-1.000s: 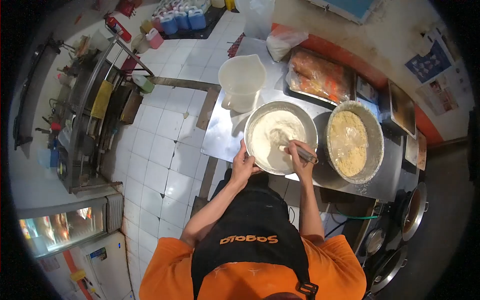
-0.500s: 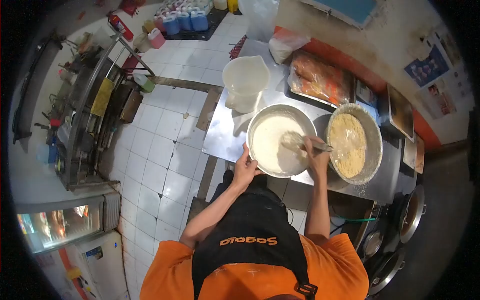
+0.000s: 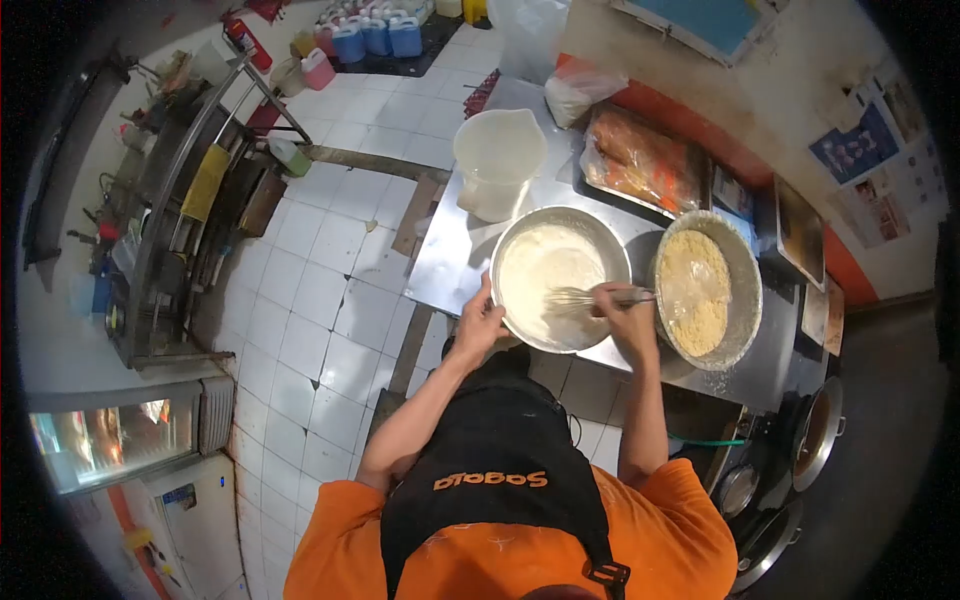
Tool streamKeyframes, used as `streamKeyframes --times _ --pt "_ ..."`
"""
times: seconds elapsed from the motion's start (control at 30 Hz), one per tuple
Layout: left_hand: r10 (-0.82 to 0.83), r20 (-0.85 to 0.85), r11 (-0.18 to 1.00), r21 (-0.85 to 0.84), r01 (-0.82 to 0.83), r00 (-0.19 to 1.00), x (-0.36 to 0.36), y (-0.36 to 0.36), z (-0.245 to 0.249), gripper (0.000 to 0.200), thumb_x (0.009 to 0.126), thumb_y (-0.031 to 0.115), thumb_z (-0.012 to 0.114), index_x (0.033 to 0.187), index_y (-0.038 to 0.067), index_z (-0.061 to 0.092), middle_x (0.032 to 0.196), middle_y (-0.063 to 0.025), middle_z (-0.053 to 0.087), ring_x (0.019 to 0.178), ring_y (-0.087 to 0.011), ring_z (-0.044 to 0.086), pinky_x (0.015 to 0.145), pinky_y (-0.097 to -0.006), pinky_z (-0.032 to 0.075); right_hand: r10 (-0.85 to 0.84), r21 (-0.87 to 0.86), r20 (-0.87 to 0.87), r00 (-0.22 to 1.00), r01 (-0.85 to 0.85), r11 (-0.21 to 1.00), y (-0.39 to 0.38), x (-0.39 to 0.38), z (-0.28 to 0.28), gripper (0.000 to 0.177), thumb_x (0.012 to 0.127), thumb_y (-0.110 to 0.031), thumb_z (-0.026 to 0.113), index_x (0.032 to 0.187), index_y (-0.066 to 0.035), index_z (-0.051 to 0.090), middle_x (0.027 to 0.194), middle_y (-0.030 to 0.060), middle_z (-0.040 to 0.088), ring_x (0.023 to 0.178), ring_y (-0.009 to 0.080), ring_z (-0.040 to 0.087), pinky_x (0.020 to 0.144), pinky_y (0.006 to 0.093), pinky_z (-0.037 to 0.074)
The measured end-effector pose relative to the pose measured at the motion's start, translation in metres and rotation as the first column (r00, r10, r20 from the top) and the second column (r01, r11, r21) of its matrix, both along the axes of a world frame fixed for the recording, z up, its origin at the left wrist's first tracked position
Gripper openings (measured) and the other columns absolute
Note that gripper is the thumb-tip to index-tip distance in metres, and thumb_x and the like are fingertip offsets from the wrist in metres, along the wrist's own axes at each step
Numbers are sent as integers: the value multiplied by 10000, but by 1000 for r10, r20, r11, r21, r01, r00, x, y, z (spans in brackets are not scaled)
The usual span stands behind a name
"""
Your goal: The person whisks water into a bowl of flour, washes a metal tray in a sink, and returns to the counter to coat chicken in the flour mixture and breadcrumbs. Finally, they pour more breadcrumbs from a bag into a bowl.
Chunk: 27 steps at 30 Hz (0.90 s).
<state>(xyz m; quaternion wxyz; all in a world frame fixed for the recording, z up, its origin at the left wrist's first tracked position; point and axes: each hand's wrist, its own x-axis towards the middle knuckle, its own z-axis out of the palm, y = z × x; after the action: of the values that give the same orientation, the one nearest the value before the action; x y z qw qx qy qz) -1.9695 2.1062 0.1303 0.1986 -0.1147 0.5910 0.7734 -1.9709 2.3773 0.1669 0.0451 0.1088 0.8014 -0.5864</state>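
A round metal bowl (image 3: 618, 250) holding pale, creamy batter (image 3: 535, 265) sits at the near edge of the steel table. My left hand (image 3: 477, 325) grips the bowl's left rim. In my right hand (image 3: 628, 322) is a wire whisk (image 3: 570, 300), its handle sticking out to the right and its wires dipped in the batter. Right of the bowl stands a larger metal basin (image 3: 745, 290) with yellow crumbs (image 3: 695, 325), and a piece of clear plastic lies on them. Behind the bowl is a translucent plastic jug (image 3: 498, 160).
On the steel table (image 3: 445, 255), a plastic-wrapped tray (image 3: 640, 160) of orange-brown food lies by the wall, near a bag of white powder (image 3: 580, 95). Pans (image 3: 820, 430) are at lower right. A metal rack (image 3: 200, 160) and a glass-front fridge (image 3: 115, 440) stand at left.
The whisk has swept slightly left and down within the batter, my right hand moving with it. My left hand still holds the rim. The whole view has shifted a little.
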Motion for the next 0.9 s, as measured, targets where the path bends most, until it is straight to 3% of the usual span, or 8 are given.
streamKeyframes --times 0.07,0.17,0.3,0.43,0.53,0.73,0.8,0.9 --pt "8 -11 996 -93 -9 1000 7 4 -22 703 976 9 472 1601 111 167 1274 -106 575 943 -148 667 743 -291 633 -143 -63 39 989 145 987 0 -10 1 171 913 -115 723 992 36 730 915 102 735 739 165 710 689 298 573" --pt "16 8 998 -58 -16 1000 6 8 -8 715 971 16 469 1604 126 156 1290 -107 569 975 -152 666 748 -285 631 -33 -102 -372 927 -5 995 -19 -14 -30 170 912 -110 725 997 36 729 916 105 734 747 171 715 698 294 572" --pt "-57 27 996 -74 59 998 -12 -8 -3 694 970 11 458 1595 77 165 1274 -114 572 975 -169 670 761 -306 641 33 36 -45 998 -31 999 -5 -4 3 250 901 -171 728 947 75 720 747 116 723 686 170 711 648 316 581" --pt "-5 -35 996 -86 2 999 10 5 -18 676 968 -14 433 1584 42 161 1284 -160 562 988 -206 679 786 -344 657 -159 52 -146 977 168 984 2 -11 -10 253 906 -179 730 955 69 719 797 138 721 721 183 712 671 315 578" --pt "-25 -43 1000 -19 24 999 -10 -5 -18 673 968 -16 432 1583 41 166 1278 -163 563 1011 -203 671 769 -336 658 117 97 -204 972 -99 990 -29 -7 -9 190 911 -136 712 939 52 720 850 134 724 763 171 709 684 303 561" --pt "-83 -6 996 -27 82 997 1 -4 -19 680 973 8 464 1590 93 191 1265 -132 573 989 -190 674 764 -336 657 -249 -58 -234 940 242 968 -13 -15 -10 141 901 -91 704 952 37 733 855 106 733 742 166 697 657 304 559" --pt "-11 -22 998 59 13 1000 -5 -1 -22 679 980 21 472 1593 121 199 1235 -119 579 989 -170 663 751 -322 654 24 -10 -413 911 -31 999 -23 -16 -43 185 904 -138 737 1001 19 730 895 85 728 767 175 712 705 308 573" --pt "-36 11 999 41 36 999 -6 -7 -17 728 942 6 493 1597 98 189 1227 -98 603 966 -140 659 729 -300 633 81 66 -121 989 -74 995 -4 4 -15 152 912 -121 715 988 9 739 892 94 731 772 168 701 701 309 565"
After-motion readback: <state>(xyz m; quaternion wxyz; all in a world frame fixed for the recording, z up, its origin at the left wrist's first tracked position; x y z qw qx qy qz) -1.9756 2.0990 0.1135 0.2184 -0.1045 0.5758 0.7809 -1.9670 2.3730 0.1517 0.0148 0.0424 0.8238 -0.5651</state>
